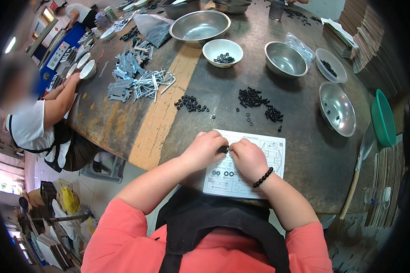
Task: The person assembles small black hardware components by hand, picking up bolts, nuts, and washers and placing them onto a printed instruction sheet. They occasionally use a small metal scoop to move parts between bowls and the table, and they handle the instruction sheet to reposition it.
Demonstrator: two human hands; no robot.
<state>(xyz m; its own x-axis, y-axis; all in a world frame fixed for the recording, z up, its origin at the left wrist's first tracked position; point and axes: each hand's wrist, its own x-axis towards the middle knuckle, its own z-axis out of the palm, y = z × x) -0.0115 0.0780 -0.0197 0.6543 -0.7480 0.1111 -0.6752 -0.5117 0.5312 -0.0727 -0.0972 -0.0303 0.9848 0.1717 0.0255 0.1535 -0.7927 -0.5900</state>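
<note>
Both hands meet over the printed sheet (255,179): the left hand (208,149) and right hand (248,157) are curled nearly closed, pinching what looks like a small black part (223,149) between their fingertips. A loose pinch could drop it among the black washers (223,173) on the sheet. Black screws (255,101) lie at twelve o'clock, a steel bowl (337,108) at two, on the surface (305,150).

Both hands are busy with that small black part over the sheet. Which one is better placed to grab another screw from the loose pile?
Right, probably. The right hand lies almost directly below the screws; the left hand sits further left, nearer the nuts.
</note>
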